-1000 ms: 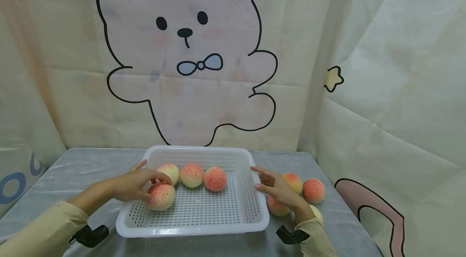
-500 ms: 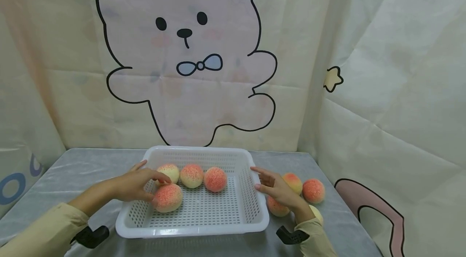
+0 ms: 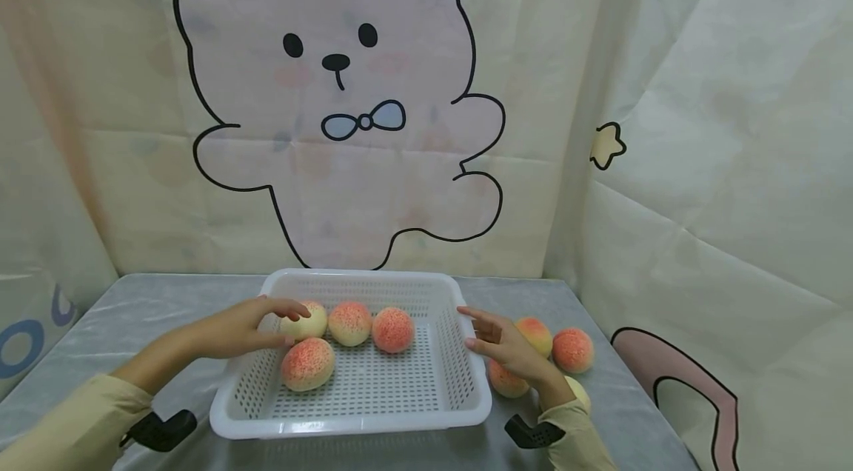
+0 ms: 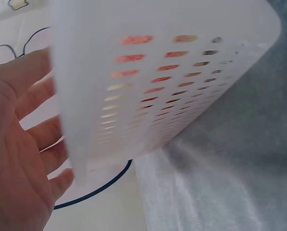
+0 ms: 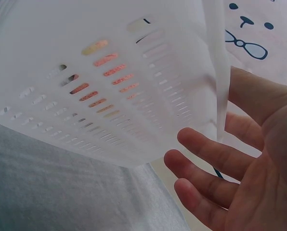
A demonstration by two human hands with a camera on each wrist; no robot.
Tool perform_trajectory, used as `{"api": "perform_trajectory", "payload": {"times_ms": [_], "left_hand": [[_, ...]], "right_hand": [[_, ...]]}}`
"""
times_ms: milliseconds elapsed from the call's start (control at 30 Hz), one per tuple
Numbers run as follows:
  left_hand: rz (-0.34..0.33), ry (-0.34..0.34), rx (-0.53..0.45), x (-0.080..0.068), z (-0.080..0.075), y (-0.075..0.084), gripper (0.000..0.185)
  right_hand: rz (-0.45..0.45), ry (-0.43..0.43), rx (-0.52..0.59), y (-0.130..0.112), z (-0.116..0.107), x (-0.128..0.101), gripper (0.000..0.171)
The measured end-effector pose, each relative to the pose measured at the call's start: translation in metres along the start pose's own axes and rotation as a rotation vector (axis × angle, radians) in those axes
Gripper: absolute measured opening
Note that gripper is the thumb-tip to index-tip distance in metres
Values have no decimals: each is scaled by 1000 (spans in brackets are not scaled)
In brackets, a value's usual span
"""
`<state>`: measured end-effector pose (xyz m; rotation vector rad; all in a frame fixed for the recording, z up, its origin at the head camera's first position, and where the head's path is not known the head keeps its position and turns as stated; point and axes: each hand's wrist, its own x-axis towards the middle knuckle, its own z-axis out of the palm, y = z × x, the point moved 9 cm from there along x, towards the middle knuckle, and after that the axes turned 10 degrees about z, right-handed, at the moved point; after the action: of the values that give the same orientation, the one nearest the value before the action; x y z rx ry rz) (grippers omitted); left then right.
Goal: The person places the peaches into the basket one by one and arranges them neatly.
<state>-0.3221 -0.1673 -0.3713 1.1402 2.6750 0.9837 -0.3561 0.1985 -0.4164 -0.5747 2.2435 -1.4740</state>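
Note:
In the head view a white plastic basket (image 3: 346, 424) with slotted walls stands on the table. Inside it, a pinkish peach (image 3: 307, 365) sits at the front left. Behind it a row holds a pale peach (image 3: 313, 321), a speckled peach (image 3: 349, 323) and a redder peach (image 3: 393, 329). My left hand (image 3: 246, 329) reaches over the basket's left rim with loose fingers, holding nothing; its fingertips overlap the pale peach. At the right rim, my right hand (image 3: 509, 345) touches the edge with thumb and index finger. Its other fingers (image 5: 206, 144) lie loosely outside the wall.
Several more peaches lie on the grey table cloth (image 3: 193, 293) beyond my right hand, among them a red peach (image 3: 573, 350). A printed curtain (image 3: 533, 219) stands behind and beside the table. Black straps (image 3: 160, 432) sit at both wrists.
My left hand has let go of the front-left peach, which rolled slightly right and now rests on the basket floor. That hand has lifted and drawn back left. The right hand stays at the rim.

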Motion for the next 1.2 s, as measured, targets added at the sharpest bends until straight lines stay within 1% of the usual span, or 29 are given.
{"api": "perform_trajectory", "payload": {"times_ms": [100,200,400,467,633,700,833,933,1000,1100,1167,1200], "left_hand": [[38,26,-19,0,-7,4,43],[44,49,-42,-1,-13,7,43],[11,100,-42,-8,-24,4,42],[-4,132,-38,-11,-29,1,42],[-15,232,-44,-23,-42,-3,43],[-12,266,-62,-29,-47,-5,44],[-36,303,-79,-40,-50,-14,46],[-73,301,-94,-48,-44,-24,49],[-115,275,-134,-53,-36,-32,52],[-174,206,-253,-58,-20,-43,58],[-208,153,-329,-59,-9,-48,61],[-215,131,-357,-59,-5,-49,62]], "right_hand": [[5,-3,0,-1,0,-1,63],[8,0,-3,0,0,-1,63],[12,6,-2,0,-1,-1,63],[13,10,-7,1,-1,-1,63],[21,25,-27,2,0,-1,62],[24,28,-27,2,0,-1,63],[20,19,-21,2,1,0,63],[13,9,-11,2,1,0,63],[12,8,-9,3,1,1,63],[14,4,-4,4,0,1,63],[10,2,-8,3,0,2,63],[7,1,-10,3,-1,2,63]]}}
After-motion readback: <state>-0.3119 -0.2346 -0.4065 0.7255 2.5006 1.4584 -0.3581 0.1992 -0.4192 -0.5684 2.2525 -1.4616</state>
